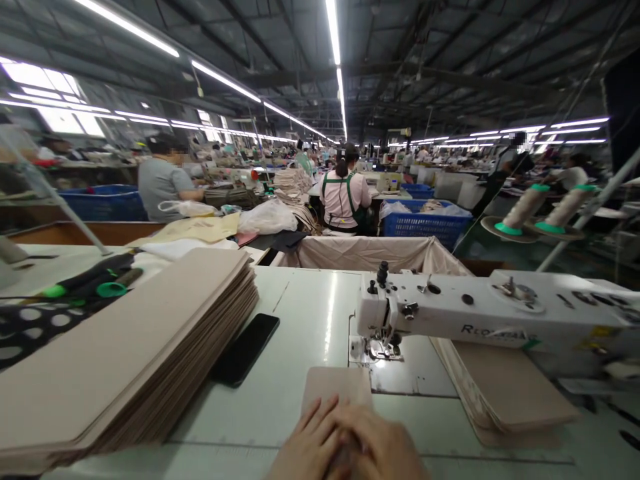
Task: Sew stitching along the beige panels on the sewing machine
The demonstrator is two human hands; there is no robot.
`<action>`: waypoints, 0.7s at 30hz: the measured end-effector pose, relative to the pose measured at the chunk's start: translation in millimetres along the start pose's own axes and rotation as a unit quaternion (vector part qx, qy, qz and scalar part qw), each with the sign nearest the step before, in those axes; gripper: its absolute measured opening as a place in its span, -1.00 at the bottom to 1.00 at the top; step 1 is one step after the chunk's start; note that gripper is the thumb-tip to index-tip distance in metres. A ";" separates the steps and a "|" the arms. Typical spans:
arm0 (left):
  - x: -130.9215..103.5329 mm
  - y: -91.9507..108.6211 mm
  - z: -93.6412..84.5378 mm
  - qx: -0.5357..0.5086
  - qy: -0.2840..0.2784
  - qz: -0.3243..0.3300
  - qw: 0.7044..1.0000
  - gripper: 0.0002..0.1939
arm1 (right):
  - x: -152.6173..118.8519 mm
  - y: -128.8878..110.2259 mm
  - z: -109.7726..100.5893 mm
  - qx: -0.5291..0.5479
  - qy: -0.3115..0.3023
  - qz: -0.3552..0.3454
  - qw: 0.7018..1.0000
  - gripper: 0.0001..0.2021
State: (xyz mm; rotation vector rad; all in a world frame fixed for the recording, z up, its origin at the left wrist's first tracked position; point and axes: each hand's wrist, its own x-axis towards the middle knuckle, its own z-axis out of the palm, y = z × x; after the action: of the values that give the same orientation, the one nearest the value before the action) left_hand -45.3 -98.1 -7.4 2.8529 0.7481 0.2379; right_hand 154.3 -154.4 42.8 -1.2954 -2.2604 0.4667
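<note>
A beige panel with rounded corners [337,385] lies on the pale green table in front of the sewing machine's needle area [384,348]. My left hand [311,441] rests on it with fingers stretched forward. Close beside, my right hand [381,440] bends its fingers inward toward the left hand. Its fingertips are hidden between the two hands, and what they hold there is unclear. Both hands cover the near part of the panel. Left of them stands a tall stack of beige panels [135,333]. More beige panels [515,387] lie under the machine arm.
A black phone [246,350] lies between the stack and my hands. The white machine arm [480,310] spans the right side. Two thread cones [525,208] stand behind it. Beyond the table edge is a cloth-lined bin [350,250]. Co-workers sit farther off.
</note>
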 end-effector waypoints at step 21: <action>40.6 -21.5 -36.4 -0.065 0.013 -0.047 0.997 -0.49 | 5.3 87.7 3.7 -0.149 0.025 0.171 0.974 -0.35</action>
State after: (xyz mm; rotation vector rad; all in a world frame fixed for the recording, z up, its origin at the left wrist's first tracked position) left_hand -27.7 -54.6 27.6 2.6897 0.8375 0.3000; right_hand 211.5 -107.0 -4.2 -1.8427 -2.1272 0.2103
